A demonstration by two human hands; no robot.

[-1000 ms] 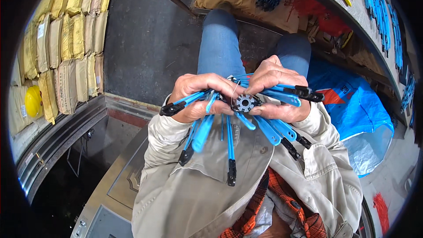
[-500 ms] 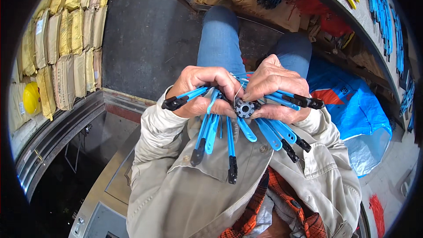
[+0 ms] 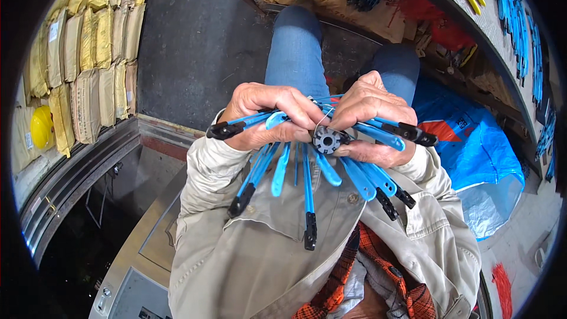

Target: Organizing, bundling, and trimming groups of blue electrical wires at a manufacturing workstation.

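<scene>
Between my hands is a round black hub (image 3: 326, 140) with a notched edge and a hole in its middle. Blue plastic arms (image 3: 308, 184) with black tips fan out around it, some hanging down, others passing between my fingers. My left hand (image 3: 269, 115) is closed beside the hub, thumb and forefinger pinched, with blue arms in its grip. Closed on the hub's other side, my right hand (image 3: 375, 115) has its thumb below the hub and holds more arms. A thin wire (image 3: 322, 120) curves over the hub between my fingertips; its ends are hidden.
Above my lap, the work is held in the air. At right are a blue plastic sack (image 3: 472, 142) and a shelf (image 3: 472, 29) carrying blue arms and yellow rods. Stacked paper sacks (image 3: 88, 103) and a yellow helmet (image 3: 42, 128) are at left. Red strands (image 3: 502, 289) lie lower right.
The blue arms by my left hand have swung outward to the left and spread apart. My left hand has shifted slightly, and the hub has turned a little. My right hand is nearly still.
</scene>
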